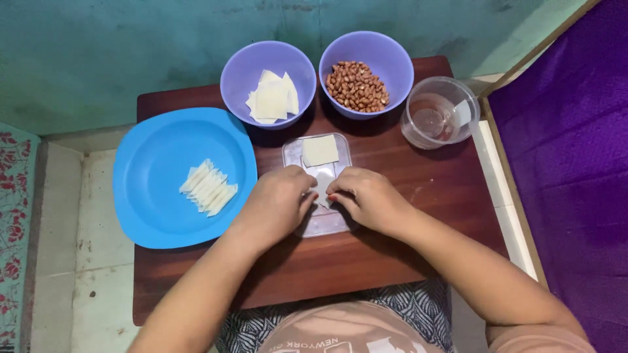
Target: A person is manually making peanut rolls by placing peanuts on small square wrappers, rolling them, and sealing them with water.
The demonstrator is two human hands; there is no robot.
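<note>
Left hand (278, 204) and right hand (366, 198) both pinch a small white wrapper piece (322, 189) between fingertips, over a clear plastic tray (320, 225) on the wooden table (405, 170). Another wrapper square (320, 150) lies flat on the tray's far end. Blue plate (157, 196) with folded pieces (209, 187) sits left; peanut bowl (366, 65) behind.

A small pale pastry wrapper (322, 189) lies on a clear plastic board (320, 222) at mid-counter, pinched from both sides, mostly hidden; another square wrapper (320, 151) lies flat just beyond.
</note>
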